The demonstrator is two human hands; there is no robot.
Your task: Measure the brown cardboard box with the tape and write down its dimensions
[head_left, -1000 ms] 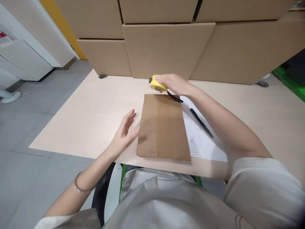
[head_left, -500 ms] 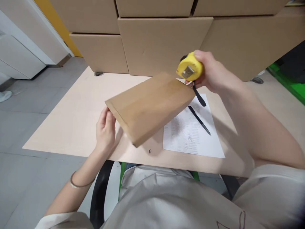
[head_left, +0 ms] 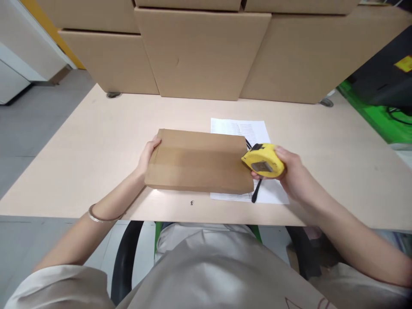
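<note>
A flat brown cardboard box [head_left: 199, 161] is held level above the table's front half. My left hand [head_left: 148, 155] grips its left end, with the fingers partly hidden beneath and behind it. My right hand [head_left: 289, 169] is closed round a yellow tape measure [head_left: 264, 160] at the box's right end; a black wrist strap [head_left: 256, 192] dangles from it. No blade is seen drawn out. Under the box lies a printed sheet of paper [head_left: 273, 192], partly covered. A bit of the black pen [head_left: 248, 144] shows behind the box's right edge.
Large cardboard boxes [head_left: 199, 56] are stacked along the back of the pale table [head_left: 106, 141]. Two cable holes sit near the back edge. A small dark mark [head_left: 192, 202] is near the front. At right stands dark equipment [head_left: 383, 73] on something green.
The cardboard box has turned from slanted to nearly square with the table edge. My right hand has come down and nearer with the tape measure. The view has shifted too.
</note>
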